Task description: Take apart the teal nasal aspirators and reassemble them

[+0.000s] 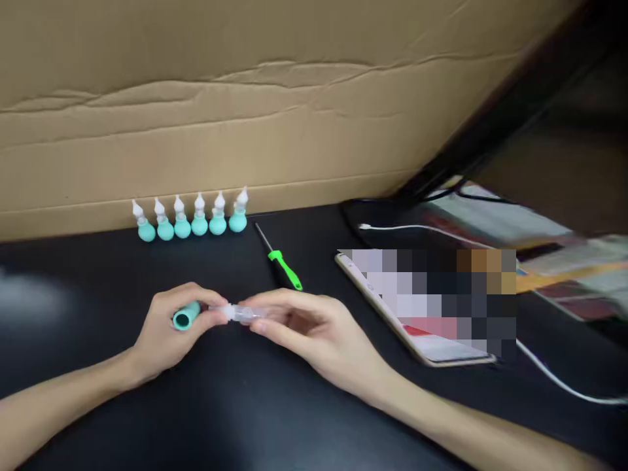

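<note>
My left hand (171, 327) is closed around a teal bulb (187, 316) whose dark round opening faces me. Its thumb and index finger also pinch the whitish left end of a small clear plastic piece (243, 313). From the right, the thumb and fingers of my right hand (314, 327) grip the other end of that clear piece. Both hands are just above the black table, close together, and my right fingers partly cover the piece.
Several teal bulbs with clear nozzles (199, 216) stand in a row by the cardboard wall (206, 150). A green-handled screwdriver (287, 269) lies beyond my hands. Right of them are a tablet-like device (383, 307), a white cable (554, 378) and papers (505, 209).
</note>
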The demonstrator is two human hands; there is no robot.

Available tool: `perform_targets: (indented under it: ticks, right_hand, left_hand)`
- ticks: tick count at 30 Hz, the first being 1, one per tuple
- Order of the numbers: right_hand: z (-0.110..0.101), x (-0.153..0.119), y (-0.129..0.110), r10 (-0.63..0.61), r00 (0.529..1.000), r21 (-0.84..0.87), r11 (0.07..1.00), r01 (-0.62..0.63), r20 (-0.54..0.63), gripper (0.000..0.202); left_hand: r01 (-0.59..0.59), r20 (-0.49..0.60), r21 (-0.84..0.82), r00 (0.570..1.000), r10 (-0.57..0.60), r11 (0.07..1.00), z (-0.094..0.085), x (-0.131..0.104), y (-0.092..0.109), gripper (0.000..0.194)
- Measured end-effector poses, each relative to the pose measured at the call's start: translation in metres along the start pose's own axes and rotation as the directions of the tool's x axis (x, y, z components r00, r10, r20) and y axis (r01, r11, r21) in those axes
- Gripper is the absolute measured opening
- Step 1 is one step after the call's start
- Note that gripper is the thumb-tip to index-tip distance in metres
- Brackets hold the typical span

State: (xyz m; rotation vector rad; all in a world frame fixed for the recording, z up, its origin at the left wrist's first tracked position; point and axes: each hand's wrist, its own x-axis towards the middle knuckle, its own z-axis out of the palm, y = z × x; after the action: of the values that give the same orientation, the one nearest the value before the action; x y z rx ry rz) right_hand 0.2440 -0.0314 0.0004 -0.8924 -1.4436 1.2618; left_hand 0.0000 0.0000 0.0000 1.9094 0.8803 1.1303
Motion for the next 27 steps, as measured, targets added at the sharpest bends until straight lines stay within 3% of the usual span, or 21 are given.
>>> perform_targets:
  ticks: [4, 8, 11, 15, 17, 19, 24, 27]
  right_hand:
    - [-0.005, -0.003, 0.011, -0.071, 0.997, -0.082, 0.994, 0.073, 0.024, 0.016]
    - [-0.005, -0.006, 0.011, -0.244, 0.968, -0.177, 0.952, 0.251, 0.062, 0.013]
    - [-0.004, -0.007, 0.005, -0.241, 0.968, -0.224, 0.942, 0.250, 0.064, 0.011]
    - [-0.008, -0.006, 0.003, -0.199, 0.969, -0.246, 0.956, 0.159, -0.148, 0.004]
    - [-0.012, -0.003, 0.005, -0.217, 0.939, -0.250, 0.957, 0.151, -0.265, 0.003]
    - [-0.014, -0.001, 0.008, -0.219, 0.928, -0.248, 0.958, 0.146, -0.302, 0.004]
    - [-0.007, -0.004, 0.011, -0.111, 0.991, -0.201, 0.975, 0.093, -0.081, 0.009]
    - [-0.003, -0.008, 0.011, -0.066, 0.998, -0.176, 0.982, 0.066, 0.005, 0.012]
  left_hand:
    - [-0.106, 0.018, -0.025, 0.994, 0.106, 0.994, 0.002, -0.002, -0.001, 0.009]
    - [-0.232, 0.030, -0.069, 0.972, 0.235, 0.970, 0.002, -0.004, -0.005, 0.012]
    - [-0.199, 0.050, -0.091, 0.978, 0.204, 0.976, 0.002, -0.003, -0.005, 0.011]
    - [-0.077, 0.089, -0.101, 0.992, 0.086, 0.992, 0.002, -0.001, -0.003, 0.010]
    - [-0.062, 0.103, -0.095, 0.992, 0.072, 0.994, 0.002, 0.000, -0.002, 0.010]
    - [-0.078, 0.097, -0.076, 0.992, 0.085, 0.994, 0.002, 0.000, -0.003, 0.011]
    - [-0.118, 0.049, -0.026, 0.992, 0.119, 0.993, 0.003, -0.001, -0.004, 0.012]
    - [-0.162, 0.052, -0.019, 0.985, 0.163, 0.987, 0.003, -0.001, -0.005, 0.010]
